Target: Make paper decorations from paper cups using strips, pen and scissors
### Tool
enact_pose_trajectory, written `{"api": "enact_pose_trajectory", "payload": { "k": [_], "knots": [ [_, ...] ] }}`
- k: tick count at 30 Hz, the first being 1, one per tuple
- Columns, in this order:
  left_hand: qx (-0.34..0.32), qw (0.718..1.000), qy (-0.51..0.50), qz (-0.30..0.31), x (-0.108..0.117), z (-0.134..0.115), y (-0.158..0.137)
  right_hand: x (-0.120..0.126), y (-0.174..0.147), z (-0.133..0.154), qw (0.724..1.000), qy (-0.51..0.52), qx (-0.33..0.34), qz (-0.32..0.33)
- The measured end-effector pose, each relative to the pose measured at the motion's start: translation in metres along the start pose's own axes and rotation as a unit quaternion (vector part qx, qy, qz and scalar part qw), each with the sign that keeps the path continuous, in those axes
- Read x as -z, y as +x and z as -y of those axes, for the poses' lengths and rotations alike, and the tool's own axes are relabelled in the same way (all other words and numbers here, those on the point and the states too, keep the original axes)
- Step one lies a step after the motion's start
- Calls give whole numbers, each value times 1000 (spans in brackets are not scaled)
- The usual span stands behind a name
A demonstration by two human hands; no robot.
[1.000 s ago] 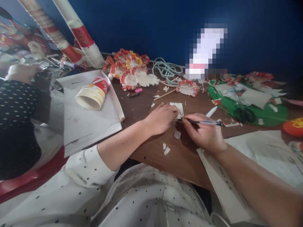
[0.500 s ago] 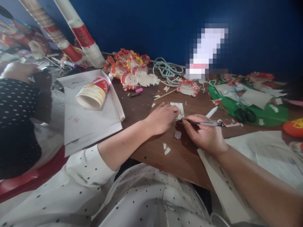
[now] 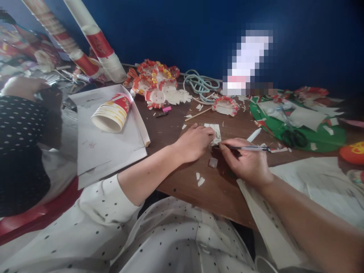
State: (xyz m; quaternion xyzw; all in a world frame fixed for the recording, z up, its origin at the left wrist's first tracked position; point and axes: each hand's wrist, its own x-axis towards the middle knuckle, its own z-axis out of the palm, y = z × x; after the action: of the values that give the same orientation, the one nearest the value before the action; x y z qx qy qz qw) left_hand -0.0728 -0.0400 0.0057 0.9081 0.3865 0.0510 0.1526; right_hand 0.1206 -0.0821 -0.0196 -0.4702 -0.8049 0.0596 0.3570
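Note:
My right hand (image 3: 250, 161) is closed around a pen (image 3: 251, 148), its tip down at a small piece of white paper (image 3: 214, 131) on the brown table. From the left, my left hand (image 3: 195, 140) holds this paper down, its fingers curled and pressed on it; they hide part of the paper. Dark marks show on the paper's right side, too small to read. Just below the hands lies a small clear block, perhaps an eraser (image 3: 213, 163). A few white paper scraps (image 3: 201, 181) rest nearer the table's front edge.
Stacked paper cups (image 3: 109, 117) lie on a white box lid (image 3: 93, 151) at left. Behind are red-and-white paper crafts (image 3: 156, 85) and a coiled light-blue cord (image 3: 199, 85). Black scissors (image 3: 294, 138) lie on a green disc (image 3: 321, 142). A co-worker's hand (image 3: 24, 87) is far left.
The pen and my right hand have shifted very slightly to the right. My left hand stays where it was on the paper.

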Motion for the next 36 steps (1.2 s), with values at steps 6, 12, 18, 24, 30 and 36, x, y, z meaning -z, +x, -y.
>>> {"api": "enact_pose_trajectory", "payload": {
  "k": [6,12,18,24,30,36],
  "knots": [
    [-3,1000,-3,4,-1,1,-1,3,1,2,1000,9,-4,-21],
    [-1,1000,-4,-3,-2,1,0,3,2,3,1000,14,-12,-10],
    [3,1000,-6,8,1,1,-3,1,0,2,1000,23,0,-14],
    [3,999,-4,36,4,0,-8,0,0,1,1000,22,3,-22],
    [10,998,-3,60,5,-3,-11,2,1,2,1000,15,-5,-19],
    [6,998,12,57,3,-3,-13,1,1,3,1000,20,-7,-18]
  ]
}}
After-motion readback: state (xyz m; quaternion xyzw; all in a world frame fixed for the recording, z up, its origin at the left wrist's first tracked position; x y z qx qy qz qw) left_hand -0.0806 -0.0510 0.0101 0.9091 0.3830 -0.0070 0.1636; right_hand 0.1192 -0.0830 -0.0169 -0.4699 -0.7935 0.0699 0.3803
